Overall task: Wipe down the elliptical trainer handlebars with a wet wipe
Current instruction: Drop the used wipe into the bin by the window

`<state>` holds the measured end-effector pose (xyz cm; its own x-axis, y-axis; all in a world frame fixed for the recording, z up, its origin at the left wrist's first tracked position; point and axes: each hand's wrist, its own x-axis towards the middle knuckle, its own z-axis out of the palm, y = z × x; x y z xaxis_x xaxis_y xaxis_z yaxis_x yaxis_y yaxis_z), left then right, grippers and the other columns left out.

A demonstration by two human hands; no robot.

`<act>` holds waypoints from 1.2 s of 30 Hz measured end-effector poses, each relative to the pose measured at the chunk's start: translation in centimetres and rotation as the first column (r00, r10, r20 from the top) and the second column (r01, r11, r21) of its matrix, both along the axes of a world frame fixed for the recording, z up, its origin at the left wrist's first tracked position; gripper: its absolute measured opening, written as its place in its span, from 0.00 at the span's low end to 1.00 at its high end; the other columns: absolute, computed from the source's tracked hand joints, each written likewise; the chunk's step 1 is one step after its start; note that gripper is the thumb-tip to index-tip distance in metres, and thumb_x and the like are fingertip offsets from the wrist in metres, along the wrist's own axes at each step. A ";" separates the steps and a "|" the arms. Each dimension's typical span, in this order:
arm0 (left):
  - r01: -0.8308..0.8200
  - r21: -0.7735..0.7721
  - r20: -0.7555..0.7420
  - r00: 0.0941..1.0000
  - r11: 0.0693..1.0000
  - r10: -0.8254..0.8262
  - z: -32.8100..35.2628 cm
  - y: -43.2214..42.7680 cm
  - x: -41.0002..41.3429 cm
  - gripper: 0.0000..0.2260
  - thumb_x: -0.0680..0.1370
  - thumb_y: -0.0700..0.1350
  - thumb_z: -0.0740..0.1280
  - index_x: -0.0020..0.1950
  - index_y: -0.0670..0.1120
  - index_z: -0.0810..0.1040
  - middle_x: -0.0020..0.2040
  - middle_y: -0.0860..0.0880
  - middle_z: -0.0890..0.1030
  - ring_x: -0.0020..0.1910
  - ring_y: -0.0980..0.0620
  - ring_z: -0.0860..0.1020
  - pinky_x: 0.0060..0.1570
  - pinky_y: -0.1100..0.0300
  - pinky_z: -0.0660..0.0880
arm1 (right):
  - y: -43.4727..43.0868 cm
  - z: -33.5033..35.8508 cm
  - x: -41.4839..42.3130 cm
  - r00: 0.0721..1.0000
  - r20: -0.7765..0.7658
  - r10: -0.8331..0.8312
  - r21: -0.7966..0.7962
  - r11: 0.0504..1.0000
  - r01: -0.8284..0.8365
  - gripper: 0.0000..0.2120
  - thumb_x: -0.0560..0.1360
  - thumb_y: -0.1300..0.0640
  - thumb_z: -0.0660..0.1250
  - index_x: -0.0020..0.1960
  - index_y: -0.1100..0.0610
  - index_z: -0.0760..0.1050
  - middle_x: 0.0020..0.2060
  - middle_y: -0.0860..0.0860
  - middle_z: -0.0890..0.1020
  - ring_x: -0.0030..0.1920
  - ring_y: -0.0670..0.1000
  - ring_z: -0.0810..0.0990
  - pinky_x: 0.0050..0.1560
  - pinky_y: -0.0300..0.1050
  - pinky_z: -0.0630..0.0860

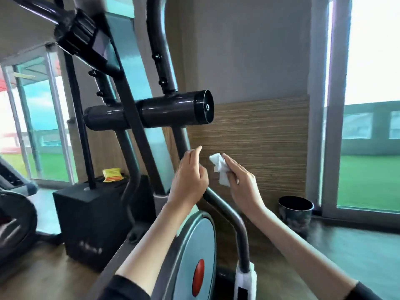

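Observation:
The elliptical trainer fills the middle of the view, with a dark swing-arm bar (232, 215) running down from the black pivot cylinder (173, 111) past the grey flywheel cover (194, 252). My left hand (189, 180) grips that bar below the pivot, its index finger raised. Just to the right, my right hand (242, 185) holds a crumpled white wet wipe (219, 167) in its fingers, a little off the bar. The upper handlebar tube (158, 46) rises toward the top edge.
A black box (91, 221) stands on the floor at left, with a yellow wipe packet (112, 174) on top. A dark waste bin (295, 213) sits by the wood-panelled wall (259, 135) at right. Glass windows flank the wall. Another machine (15, 213) shows at the left edge.

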<state>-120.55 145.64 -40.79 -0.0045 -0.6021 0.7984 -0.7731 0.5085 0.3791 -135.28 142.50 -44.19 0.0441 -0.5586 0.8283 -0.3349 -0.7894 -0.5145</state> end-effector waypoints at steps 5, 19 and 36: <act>0.116 -0.011 0.008 0.993 0.993 -0.116 -0.1 -0.9 -4.6 0.22 0.80 0.38 0.55 0.75 0.45 0.62 0.71 0.48 0.67 0.71 0.55 0.64 0.64 0.67 0.59 | 0.9 0.4 -6.0 0.990 -0.011 -0.143 0.035 0.989 0.144 0.22 0.79 0.69 0.57 0.70 0.56 0.70 0.64 0.41 0.71 0.63 0.32 0.66 0.62 0.23 0.62; 0.311 0.033 -0.041 0.950 0.950 -0.309 -0.7 -1.2 -15.1 0.22 0.80 0.39 0.55 0.75 0.45 0.62 0.71 0.46 0.68 0.69 0.53 0.66 0.64 0.61 0.66 | 4.0 1.1 -19.1 0.844 -0.104 -0.526 0.037 0.846 0.532 0.20 0.79 0.65 0.60 0.69 0.55 0.71 0.62 0.52 0.78 0.52 0.43 0.76 0.47 0.24 0.65; 0.393 0.165 -0.173 0.915 0.905 -0.365 0.9 -5.8 -25.8 0.23 0.81 0.40 0.53 0.77 0.48 0.58 0.74 0.48 0.62 0.72 0.52 0.64 0.57 0.63 0.62 | -0.2 4.8 -28.3 0.783 -0.172 -0.597 0.026 0.792 0.610 0.19 0.80 0.61 0.60 0.70 0.51 0.71 0.55 0.56 0.83 0.43 0.45 0.73 0.35 0.32 0.66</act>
<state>-146.38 139.89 -39.86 -0.1632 -0.7178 0.6769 -0.4708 0.6596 0.5859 -163.56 142.30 -39.42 -0.2060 -0.5723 0.7938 -0.8057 -0.3611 -0.4695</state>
